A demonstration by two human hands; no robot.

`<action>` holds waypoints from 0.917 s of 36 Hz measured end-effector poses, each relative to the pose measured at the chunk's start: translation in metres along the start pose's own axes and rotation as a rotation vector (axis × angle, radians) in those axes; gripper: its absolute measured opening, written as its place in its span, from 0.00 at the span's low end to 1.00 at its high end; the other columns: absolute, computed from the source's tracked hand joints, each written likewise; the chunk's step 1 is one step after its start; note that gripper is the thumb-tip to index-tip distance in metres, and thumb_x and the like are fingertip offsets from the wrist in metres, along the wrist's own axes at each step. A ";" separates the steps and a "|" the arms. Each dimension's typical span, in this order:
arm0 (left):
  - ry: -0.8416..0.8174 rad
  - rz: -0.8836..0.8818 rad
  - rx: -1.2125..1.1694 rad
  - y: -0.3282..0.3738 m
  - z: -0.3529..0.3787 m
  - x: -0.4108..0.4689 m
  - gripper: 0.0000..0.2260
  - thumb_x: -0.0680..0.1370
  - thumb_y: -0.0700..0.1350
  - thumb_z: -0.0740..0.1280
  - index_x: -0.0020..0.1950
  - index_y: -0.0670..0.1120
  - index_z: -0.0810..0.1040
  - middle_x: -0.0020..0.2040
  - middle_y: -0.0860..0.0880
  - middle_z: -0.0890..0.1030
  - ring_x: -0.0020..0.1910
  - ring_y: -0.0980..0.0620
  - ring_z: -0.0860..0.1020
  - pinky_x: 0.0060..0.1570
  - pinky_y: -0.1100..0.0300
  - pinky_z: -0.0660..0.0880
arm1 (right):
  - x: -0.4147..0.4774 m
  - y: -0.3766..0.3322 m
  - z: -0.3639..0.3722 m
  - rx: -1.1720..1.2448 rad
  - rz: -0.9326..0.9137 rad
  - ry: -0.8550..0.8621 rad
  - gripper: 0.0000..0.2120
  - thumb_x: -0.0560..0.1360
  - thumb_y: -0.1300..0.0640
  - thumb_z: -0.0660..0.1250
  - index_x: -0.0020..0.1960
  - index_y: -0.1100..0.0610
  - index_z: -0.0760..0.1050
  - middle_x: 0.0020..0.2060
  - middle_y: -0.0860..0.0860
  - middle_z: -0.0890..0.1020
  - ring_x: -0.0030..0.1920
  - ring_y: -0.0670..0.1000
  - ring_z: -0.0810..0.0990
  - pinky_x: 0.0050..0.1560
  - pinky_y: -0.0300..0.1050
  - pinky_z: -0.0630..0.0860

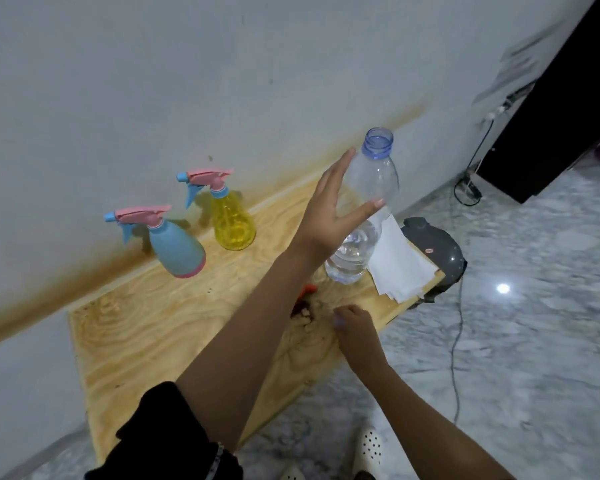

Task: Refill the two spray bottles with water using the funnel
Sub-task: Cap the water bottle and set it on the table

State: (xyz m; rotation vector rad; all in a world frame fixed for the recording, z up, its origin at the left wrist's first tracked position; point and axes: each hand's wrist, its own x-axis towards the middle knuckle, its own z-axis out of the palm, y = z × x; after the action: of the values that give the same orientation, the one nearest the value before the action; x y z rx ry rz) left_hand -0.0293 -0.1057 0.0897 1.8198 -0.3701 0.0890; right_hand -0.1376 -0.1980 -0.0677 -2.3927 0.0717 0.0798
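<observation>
**Spray bottles.** The blue spray bottle [175, 244] and the yellow spray bottle [232, 220] stand upright on the wooden tabletop [146, 327], left of centre in the frame and close to the wall [187, 81]. They stand near each other but apart. Both pink-and-blue trigger heads are still fitted, so neither bottle is open for filling yet.

**Funnel.** Only an orange edge shows at frame centre, just behind the left forearm. It is probably the funnel [309, 289], but its orientation cannot be determined.

**Water source.** An uncapped clear water bottle [374, 168], about one-third full, stands right of centre with its long axis vertical.

**Hands.** The hands are apart.
- The left hand [326, 216] is spread, fingers straight. The bottle shoulder sits in the fork between thumb and fingers. Contact cannot be confirmed.
- The right hand [355, 327] is lower in the frame, at the tabletop. Its fingers are curled over a small pale-blue item, apparently the bottle cap [338, 322].

**Key relation.** Both spray bottles lie left of the hands, and the left hand is the nearer one. Removing the heads likely comes next and calls for a reach to frame left.

**Surroundings.** White paper sheets [402, 268] lie at the right tabletop edge. A grey appliance [440, 247] sits on the floor beyond them.
</observation>
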 end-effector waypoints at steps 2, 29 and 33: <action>0.001 -0.008 0.002 0.000 -0.001 -0.001 0.31 0.73 0.58 0.70 0.71 0.69 0.58 0.74 0.58 0.62 0.72 0.64 0.60 0.64 0.69 0.60 | 0.000 -0.003 -0.018 0.093 0.057 0.087 0.11 0.73 0.67 0.65 0.55 0.66 0.77 0.52 0.61 0.80 0.53 0.58 0.76 0.55 0.47 0.71; -0.039 -0.120 -0.004 0.010 -0.002 -0.001 0.33 0.72 0.59 0.71 0.69 0.72 0.55 0.72 0.66 0.58 0.69 0.69 0.57 0.56 0.67 0.62 | 0.084 -0.148 -0.234 0.117 -0.525 0.220 0.11 0.75 0.65 0.65 0.57 0.62 0.79 0.58 0.55 0.80 0.59 0.51 0.78 0.61 0.29 0.67; -0.036 -0.126 -0.017 0.006 -0.004 0.001 0.32 0.73 0.56 0.71 0.70 0.68 0.55 0.74 0.63 0.58 0.72 0.65 0.56 0.59 0.61 0.62 | 0.092 -0.153 -0.234 0.033 -0.531 0.136 0.10 0.75 0.66 0.65 0.55 0.63 0.80 0.57 0.55 0.81 0.58 0.52 0.78 0.54 0.20 0.63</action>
State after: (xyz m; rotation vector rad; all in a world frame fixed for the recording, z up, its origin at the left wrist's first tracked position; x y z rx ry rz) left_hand -0.0293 -0.1040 0.0969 1.8249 -0.2801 -0.0340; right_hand -0.0261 -0.2473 0.2000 -2.3034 -0.4927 -0.3295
